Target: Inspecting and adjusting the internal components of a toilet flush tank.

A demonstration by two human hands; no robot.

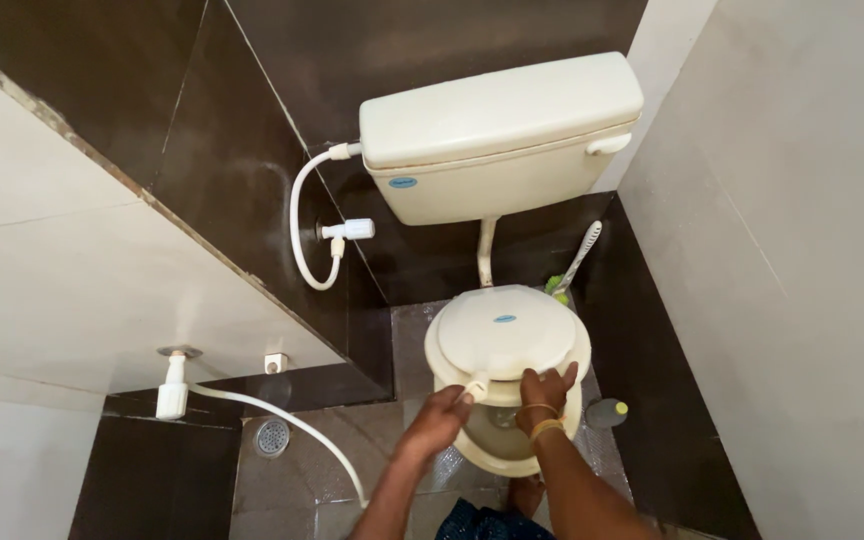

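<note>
1. Overhead, a person leans over a cream toilet [508, 400] in a narrow bathroom walled with dark tiles, both hands at the near front edge of the lid [502, 330], which is partly raised over the bowl.
2. Left hand [440, 418] curls its fingers at the front rim, apparently pinching a small tab or the seat edge; whether it is fully closed on it cannot be told.
3. Right hand [544, 390], with bangles at the wrist, lies spread against the lid's near right edge, fingers open and pressing rather than clamped.
4. Hands sit just beside each other, close but not touching.
5. Judged from this, the lift goes best with an even pull on both sides, so the hinge at the far end does not twist.
6. Keeping fingertips on the outer rim, clear of the gap between lid and seat, guards against a pinch.
7. Cistern [502, 135] hangs on the far wall, so the lid should be eased back, not flung.
8. White hose [292, 425] trails across the floor [352, 450] at near left; a brush [577, 260] stands far right of the bowl.
</note>
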